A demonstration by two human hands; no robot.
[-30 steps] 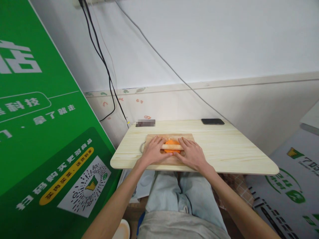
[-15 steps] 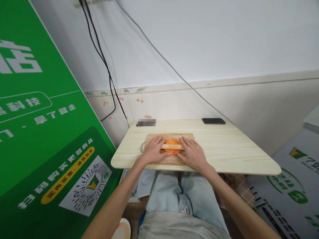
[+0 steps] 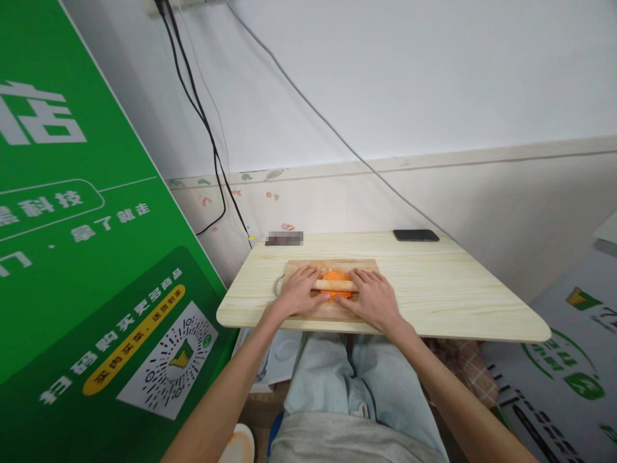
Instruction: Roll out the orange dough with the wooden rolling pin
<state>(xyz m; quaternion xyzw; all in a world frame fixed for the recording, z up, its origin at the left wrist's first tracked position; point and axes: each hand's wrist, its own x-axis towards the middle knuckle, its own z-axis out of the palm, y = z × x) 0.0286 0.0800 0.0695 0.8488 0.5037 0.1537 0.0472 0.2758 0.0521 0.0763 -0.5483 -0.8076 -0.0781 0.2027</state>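
A pale wooden rolling pin (image 3: 334, 285) lies crosswise on a flat piece of orange dough (image 3: 336, 275). Beneath the dough is a wooden cutting board (image 3: 332, 314) with a metal ring handle at its left side. My left hand (image 3: 301, 291) covers the pin's left end, its fingers over the top and the thumb on the near side. Over the right end rests my right hand (image 3: 373, 293) in the same way. Both ends of the pin are hidden under the hands. Orange dough shows on both the far and near sides of the pin.
The board sits on a light wood-grain table (image 3: 463, 289) against a white wall. A black phone (image 3: 416, 235) lies at the back right, a blurred dark object (image 3: 284, 238) at the back left. A green sign (image 3: 96, 257) stands left; cables hang behind.
The view has shifted very slightly. Both hands stay on the rolling pin over the dough, with hardly any visible movement.
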